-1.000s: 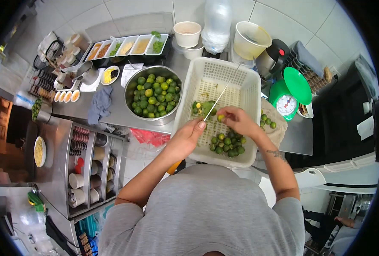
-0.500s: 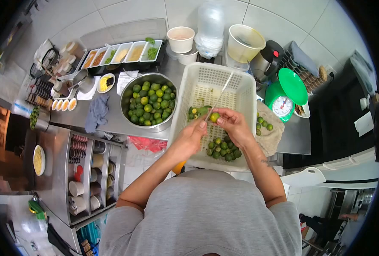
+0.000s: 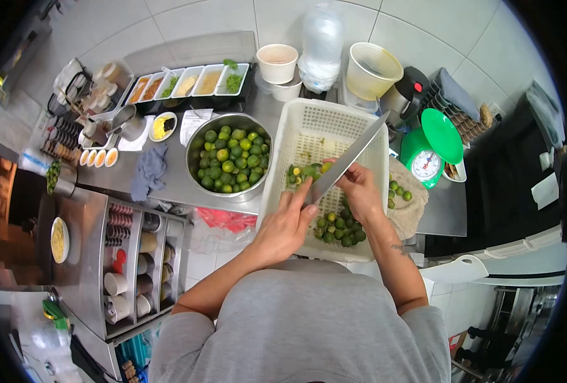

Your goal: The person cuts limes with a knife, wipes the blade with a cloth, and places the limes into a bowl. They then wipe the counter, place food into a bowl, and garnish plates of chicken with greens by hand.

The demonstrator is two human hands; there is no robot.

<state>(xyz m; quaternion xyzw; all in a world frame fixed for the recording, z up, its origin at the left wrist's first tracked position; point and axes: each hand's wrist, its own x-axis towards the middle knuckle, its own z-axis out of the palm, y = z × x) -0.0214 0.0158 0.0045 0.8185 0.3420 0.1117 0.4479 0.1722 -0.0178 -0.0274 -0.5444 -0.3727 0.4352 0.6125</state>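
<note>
We note 1 heathered grey shirt (image 3: pixel 302 319), 2 short sleeves (image 3: pixel 184 335) in matching grey, 1 dark tattoo (image 3: pixel 401 249) on right forearm (image 3: pixel 391 258).

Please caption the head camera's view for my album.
Left hand grips a broad metal knife, right hand beside it, over a white perforated plastic basket of round green limes.

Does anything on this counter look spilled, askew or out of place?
Mildly: several loose green limes lie on a beige cloth right of the white perforated plastic basket, apart from the lime pile inside. A crumpled blue-grey cloth lies at the front edge of the steel counter. No clear spill or damage shows.
</note>
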